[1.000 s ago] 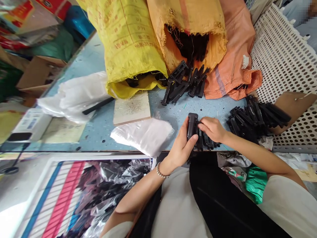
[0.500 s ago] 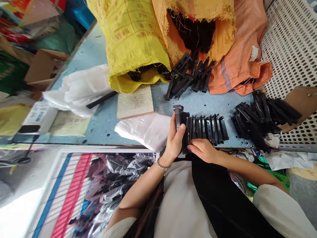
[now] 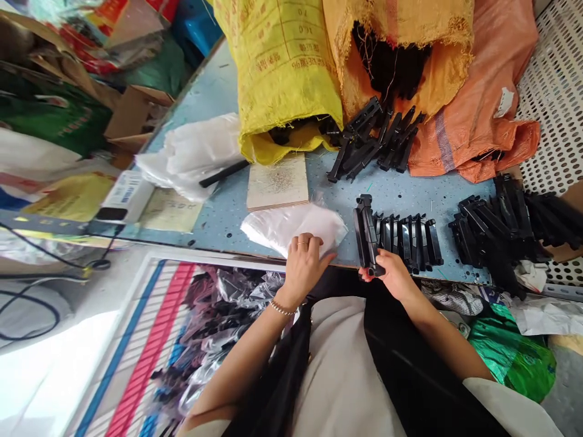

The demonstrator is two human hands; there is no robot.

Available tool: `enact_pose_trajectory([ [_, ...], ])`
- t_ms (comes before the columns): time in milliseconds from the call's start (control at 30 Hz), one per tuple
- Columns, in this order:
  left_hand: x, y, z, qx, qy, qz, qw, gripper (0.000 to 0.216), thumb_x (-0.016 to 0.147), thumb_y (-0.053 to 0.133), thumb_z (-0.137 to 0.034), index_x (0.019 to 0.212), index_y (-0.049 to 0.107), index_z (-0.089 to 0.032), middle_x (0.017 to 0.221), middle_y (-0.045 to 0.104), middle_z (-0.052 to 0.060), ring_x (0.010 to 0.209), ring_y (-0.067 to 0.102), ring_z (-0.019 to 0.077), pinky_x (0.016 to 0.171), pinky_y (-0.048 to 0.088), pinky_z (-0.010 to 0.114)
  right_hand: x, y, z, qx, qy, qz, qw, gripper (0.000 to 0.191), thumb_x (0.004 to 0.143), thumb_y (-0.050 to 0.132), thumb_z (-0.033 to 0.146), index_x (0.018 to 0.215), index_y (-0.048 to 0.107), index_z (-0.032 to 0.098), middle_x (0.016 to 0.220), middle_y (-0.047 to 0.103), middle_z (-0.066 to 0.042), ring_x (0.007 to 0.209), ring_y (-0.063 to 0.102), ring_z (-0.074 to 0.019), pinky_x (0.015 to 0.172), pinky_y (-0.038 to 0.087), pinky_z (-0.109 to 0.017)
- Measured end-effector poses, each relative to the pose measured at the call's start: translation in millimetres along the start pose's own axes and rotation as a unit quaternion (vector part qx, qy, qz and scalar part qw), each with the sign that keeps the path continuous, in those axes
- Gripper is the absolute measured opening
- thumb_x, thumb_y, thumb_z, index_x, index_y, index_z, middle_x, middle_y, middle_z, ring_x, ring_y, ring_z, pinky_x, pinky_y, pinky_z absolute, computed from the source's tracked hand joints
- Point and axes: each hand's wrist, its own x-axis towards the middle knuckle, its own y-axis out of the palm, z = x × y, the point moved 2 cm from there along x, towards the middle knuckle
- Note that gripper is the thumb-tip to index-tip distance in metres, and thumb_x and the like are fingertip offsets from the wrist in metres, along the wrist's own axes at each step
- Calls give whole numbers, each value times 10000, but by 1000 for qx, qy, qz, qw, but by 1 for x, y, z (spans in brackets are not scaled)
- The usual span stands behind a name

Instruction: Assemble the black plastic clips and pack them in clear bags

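Note:
My right hand grips the lower end of a long black plastic part, which stands almost upright at the table's front edge and seems to be more than one piece held together. Beside it on the right, several similar black parts lie in a tidy row. My left hand, with a ring and a beaded bracelet, rests its bent fingers on a stack of clear plastic bags. Its thumb is apart from the fingers, and no lifted bag shows in it.
Behind are a yellow woven sack, an orange sack spilling black parts, and a redder sack. More parts pile up at right by a perforated white panel. A wooden board lies behind the bags. Below hangs a crate of wrapped pieces.
My left hand has let go of the black part and moved left and down onto the plastic bags. My right hand now holds the part alone. The view has shifted left.

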Motion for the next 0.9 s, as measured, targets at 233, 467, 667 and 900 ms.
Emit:
enact_pose_trajectory([
  [233,19,-9,31,-81,-14,83,993,246,932,534,-324,771,674,-203,856,655,81,850,602,223,824,512,376,5,-6,0,-46,-42,-41,997,396,705,753,345,1057,635,204,968,761,-62,838,679,-196,771,527,-341],
  [467,36,-23,39,-196,-89,130,968,290,835,619,-429,682,710,-201,866,679,61,806,631,188,798,521,341,-12,8,6,37,18,83,996,383,721,645,459,968,671,168,817,731,-94,610,579,-175,553,425,-304],
  [667,37,-23,47,-210,-149,122,959,196,772,673,-370,803,695,-177,777,694,42,700,640,178,670,527,310,-11,37,-38,223,223,199,928,494,729,527,503,970,700,109,716,665,-88,551,458,-131,476,315,-246],
  [900,24,-39,36,-3,60,37,998,337,927,402,-134,1036,715,-197,1152,720,117,1093,670,255,971,554,446,-4,34,-58,310,278,175,892,478,735,540,486,979,678,99,712,620,-76,568,376,-129,459,290,-237],
])
